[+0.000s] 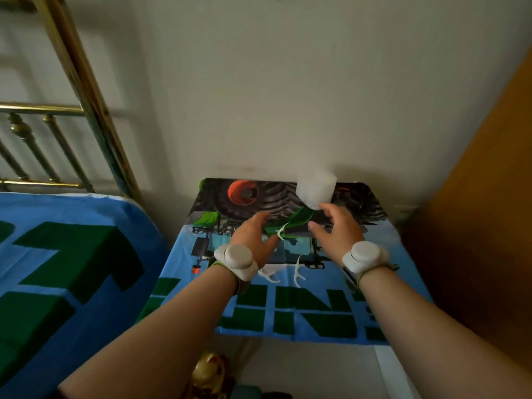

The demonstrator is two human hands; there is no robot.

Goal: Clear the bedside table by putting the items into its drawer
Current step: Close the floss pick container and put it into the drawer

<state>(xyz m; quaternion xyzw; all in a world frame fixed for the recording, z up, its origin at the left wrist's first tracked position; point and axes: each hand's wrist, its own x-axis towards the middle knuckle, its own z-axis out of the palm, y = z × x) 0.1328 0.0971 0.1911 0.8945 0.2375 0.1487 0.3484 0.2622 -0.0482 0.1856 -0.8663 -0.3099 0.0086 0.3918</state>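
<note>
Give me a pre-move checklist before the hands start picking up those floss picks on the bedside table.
1. Left hand free: ok, fingers spread, holding nothing.
2. Right hand free: cannot tell; its fingertips are at the base of the white cup, and contact is blurred.
3. Floss picks located: ok, one between the hands, two nearer the wrists on the printed cloth.
4. White cup stable: cannot tell; it is motion-blurred.
5. Drawer open to receive items: cannot tell; the cloth drapes over the table's front and no drawer shows.
6. Wrist-worn devices clear of the picks: ok, above them, not touching.
</note>
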